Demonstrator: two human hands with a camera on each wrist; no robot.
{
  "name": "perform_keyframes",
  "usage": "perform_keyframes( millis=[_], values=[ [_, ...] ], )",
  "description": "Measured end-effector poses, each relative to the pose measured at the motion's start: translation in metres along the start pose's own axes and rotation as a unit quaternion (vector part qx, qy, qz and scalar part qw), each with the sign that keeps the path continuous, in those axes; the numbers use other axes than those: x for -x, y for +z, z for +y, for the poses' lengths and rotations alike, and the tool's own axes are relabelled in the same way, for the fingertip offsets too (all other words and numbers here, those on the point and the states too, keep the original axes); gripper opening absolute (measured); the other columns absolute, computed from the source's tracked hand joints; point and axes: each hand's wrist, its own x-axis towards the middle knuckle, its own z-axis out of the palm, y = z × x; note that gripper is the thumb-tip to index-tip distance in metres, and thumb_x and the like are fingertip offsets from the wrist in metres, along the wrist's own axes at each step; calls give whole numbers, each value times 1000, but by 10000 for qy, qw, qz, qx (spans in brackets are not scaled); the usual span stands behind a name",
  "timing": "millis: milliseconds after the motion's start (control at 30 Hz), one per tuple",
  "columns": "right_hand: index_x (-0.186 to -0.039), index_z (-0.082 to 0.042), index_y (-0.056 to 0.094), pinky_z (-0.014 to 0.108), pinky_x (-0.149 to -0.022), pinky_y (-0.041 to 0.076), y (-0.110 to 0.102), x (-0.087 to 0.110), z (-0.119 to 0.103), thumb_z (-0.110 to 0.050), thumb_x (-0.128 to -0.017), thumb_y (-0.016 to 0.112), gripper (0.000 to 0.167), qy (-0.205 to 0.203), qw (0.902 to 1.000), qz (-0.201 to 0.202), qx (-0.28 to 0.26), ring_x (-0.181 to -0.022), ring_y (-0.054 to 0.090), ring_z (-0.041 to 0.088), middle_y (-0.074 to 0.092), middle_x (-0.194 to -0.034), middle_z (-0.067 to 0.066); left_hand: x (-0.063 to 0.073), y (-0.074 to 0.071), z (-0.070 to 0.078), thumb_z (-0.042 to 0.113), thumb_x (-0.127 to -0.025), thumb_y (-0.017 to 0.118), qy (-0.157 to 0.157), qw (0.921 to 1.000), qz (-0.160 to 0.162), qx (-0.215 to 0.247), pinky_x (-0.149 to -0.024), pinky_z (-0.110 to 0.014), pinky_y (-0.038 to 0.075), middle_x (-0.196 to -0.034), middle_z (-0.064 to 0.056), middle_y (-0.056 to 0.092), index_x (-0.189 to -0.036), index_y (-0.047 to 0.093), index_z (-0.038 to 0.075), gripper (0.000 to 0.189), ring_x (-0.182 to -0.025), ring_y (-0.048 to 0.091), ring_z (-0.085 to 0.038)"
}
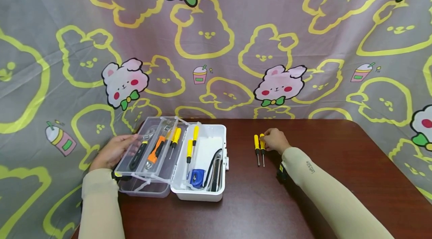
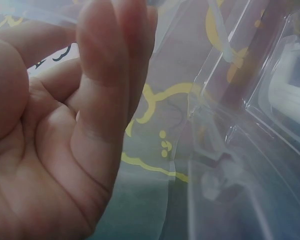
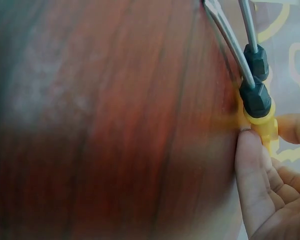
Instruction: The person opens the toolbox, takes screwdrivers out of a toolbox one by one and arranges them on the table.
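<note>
My right hand (image 1: 276, 141) pinches the yellow handle of a screwdriver (image 1: 262, 142) between thumb and finger. Its metal shaft points toward me, over the tabletop. A second yellow-handled screwdriver (image 1: 256, 145) lies close beside it on the left; the right wrist view shows both black collars and shafts. At the left, my left hand (image 1: 114, 151) grips the outer edge of the toolbox's raised clear tray (image 1: 129, 162). This tray contains a black-handled adjustable wrench (image 1: 137, 156) and an orange-and-black tool (image 1: 156, 151). The toolbox (image 1: 199, 196) stands open, its white base to the right.
Inside the white base are two yellow screwdrivers (image 1: 189, 151), a blue tape measure (image 1: 197, 178) and a metal-bodied tool (image 1: 215, 179) with a black strap. Another yellow screwdriver (image 1: 176, 137) shows at the clear side. A patterned cloth (image 1: 216, 70) hangs behind the brown table (image 1: 324, 145).
</note>
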Motion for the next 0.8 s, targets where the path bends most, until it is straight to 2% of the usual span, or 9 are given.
perform_keyframes(
  millis=[567,800],
  values=[
    [-119,6,58,32,-59,56,1,2,-4,-20,-96,61,34,-78,9989,-68,450,-68,61,22,62,-84,13,1,2,2,43,-100,52,11,9997,91,-231,-73,-31,55,-100,-1,64,-138,45,-9,65,-86,62,-12],
    [-118,6,58,33,-61,56,0,3,-7,-19,-97,59,32,-1,9981,-170,591,-69,61,23,62,-83,14,2,2,3,42,-99,54,-30,9999,86,-75,-72,-31,55,-98,-1,64,-137,47,-9,64,-85,62,-12]
  ],
)
